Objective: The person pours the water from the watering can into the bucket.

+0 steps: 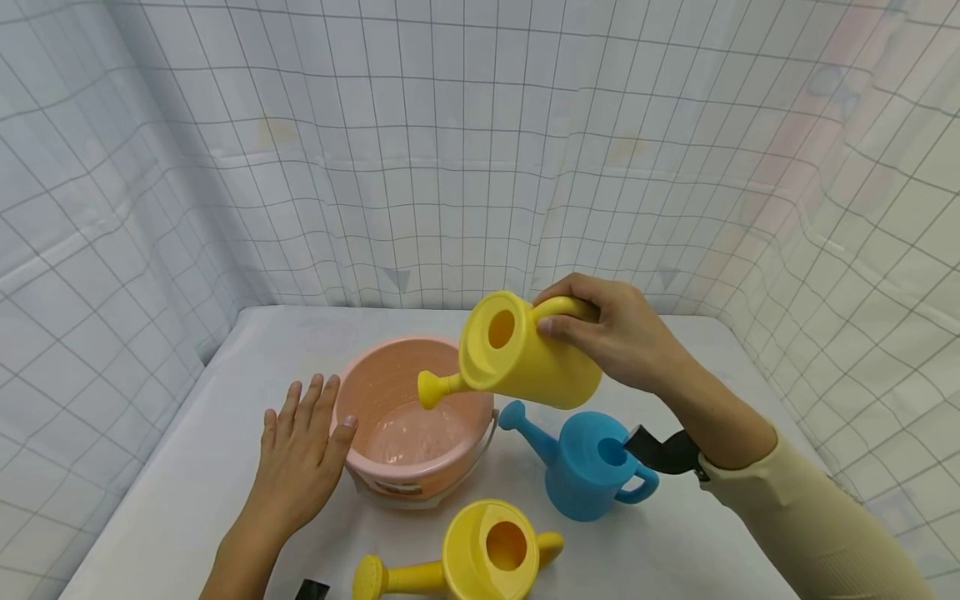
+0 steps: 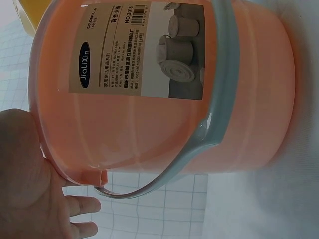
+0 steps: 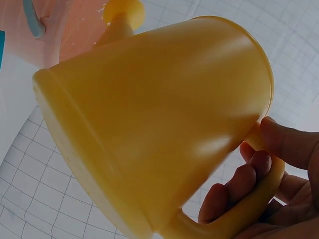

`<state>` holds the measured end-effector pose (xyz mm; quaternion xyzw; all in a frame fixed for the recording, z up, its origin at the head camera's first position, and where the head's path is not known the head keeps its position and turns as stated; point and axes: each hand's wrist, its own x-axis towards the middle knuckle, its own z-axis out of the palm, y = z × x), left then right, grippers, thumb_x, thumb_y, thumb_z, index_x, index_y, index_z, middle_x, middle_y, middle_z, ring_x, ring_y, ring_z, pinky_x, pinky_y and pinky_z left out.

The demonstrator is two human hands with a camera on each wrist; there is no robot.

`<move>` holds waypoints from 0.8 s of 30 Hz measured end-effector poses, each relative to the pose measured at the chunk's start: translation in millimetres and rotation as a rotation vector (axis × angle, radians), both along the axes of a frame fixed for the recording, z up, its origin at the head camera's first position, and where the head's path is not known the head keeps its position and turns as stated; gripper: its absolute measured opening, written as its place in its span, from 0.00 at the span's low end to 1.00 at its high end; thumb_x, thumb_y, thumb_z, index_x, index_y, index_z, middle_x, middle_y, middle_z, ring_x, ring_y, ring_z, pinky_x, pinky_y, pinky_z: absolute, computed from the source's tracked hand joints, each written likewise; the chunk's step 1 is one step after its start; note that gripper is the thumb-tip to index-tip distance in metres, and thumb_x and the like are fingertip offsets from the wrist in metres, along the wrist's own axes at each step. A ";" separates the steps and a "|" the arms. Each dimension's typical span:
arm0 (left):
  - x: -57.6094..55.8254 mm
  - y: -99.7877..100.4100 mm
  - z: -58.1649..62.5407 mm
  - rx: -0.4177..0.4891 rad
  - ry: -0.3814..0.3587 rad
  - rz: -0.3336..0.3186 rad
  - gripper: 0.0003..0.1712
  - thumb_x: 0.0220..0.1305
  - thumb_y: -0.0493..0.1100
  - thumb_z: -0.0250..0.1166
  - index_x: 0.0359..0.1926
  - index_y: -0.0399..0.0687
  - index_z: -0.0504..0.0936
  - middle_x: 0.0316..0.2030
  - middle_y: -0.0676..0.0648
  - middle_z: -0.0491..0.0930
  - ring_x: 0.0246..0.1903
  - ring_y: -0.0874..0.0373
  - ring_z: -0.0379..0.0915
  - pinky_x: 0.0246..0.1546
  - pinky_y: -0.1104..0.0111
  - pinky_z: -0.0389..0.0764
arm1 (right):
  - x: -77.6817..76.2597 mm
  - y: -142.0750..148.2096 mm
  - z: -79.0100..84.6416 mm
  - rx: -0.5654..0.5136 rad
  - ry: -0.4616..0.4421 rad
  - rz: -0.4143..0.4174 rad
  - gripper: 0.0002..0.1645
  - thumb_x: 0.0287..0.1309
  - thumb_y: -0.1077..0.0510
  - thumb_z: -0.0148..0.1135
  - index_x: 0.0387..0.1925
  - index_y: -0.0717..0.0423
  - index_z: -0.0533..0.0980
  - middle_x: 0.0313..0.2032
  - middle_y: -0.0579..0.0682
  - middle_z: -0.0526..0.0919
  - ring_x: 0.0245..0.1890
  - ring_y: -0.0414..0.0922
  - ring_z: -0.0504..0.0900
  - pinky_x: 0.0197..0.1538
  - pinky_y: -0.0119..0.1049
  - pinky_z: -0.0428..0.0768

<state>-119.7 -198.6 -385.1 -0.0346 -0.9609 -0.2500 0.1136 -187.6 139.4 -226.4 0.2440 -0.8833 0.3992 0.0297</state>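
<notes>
My right hand [image 1: 611,329] grips the handle of a yellow watering can [image 1: 540,367], its fingers curled round the handle [image 3: 249,209] in the right wrist view. The can is tilted, and its spout head [image 1: 431,390] hangs over the inside of a pink bucket [image 1: 401,354]. Water [image 1: 420,433] with a rippled surface lies in the bucket's bottom. At the bucket's left rim rests my left hand [image 1: 300,467], fingers straight and spread, thumb on the rim. The left wrist view shows the bucket's paper label [image 2: 134,50] and grey handle [image 2: 219,114].
A blue watering can [image 1: 588,467] stands upright right of the bucket, below the raised can. Another yellow watering can [image 1: 480,554] stands at the front edge of the view, spout pointing left. Gridded white curtains [image 1: 450,167] enclose the white table [image 1: 660,550] at back and sides.
</notes>
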 end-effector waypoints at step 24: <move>-0.7 0.0 -0.3 0.002 -0.009 -0.001 0.36 0.73 0.59 0.37 0.75 0.51 0.43 0.74 0.36 0.44 0.74 0.41 0.26 0.67 0.38 0.27 | -1.5 -3.1 1.6 0.023 -0.001 -0.002 0.12 0.61 0.52 0.61 0.45 0.47 0.78 0.41 0.46 0.83 0.37 0.44 0.80 0.45 0.38 0.82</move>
